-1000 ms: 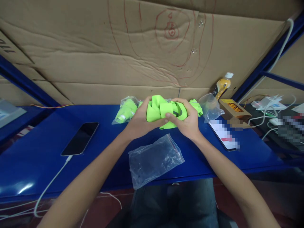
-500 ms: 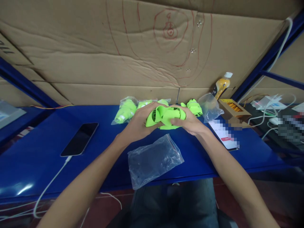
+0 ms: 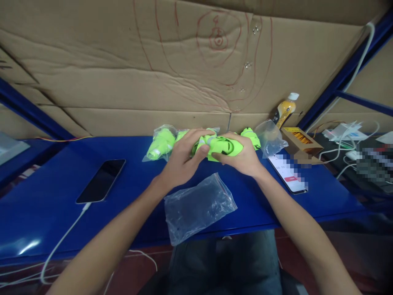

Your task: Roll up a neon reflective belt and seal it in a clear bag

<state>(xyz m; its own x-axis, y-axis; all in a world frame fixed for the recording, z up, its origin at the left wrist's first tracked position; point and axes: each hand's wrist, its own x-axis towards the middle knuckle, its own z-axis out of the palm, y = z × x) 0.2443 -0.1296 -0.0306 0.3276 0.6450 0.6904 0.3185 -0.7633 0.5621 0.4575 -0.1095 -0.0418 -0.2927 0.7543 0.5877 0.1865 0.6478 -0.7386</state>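
Note:
A rolled neon-green reflective vest, with a pale grey strip showing, is held between both hands above the blue table. My left hand closes on its left end, thumb pressed on the near side. Around the right end curl the fingers of my right hand; part of them is hidden behind the cloth. Nearer to me lies a flat clear zip bag, with no hand on it. Behind my left hand is a clear bag with a green bundle inside. Another green bundle sits behind my right hand.
A black phone with a white cable lies on the left of the blue table. On the right are a lit phone, a crumpled clear bag, an open cardboard box and a drink bottle. Cardboard stands behind.
The vest's open loops have been pressed into a tighter roll. My left hand has turned, its thumb now on top of the cloth. The flat bag lies in the same place.

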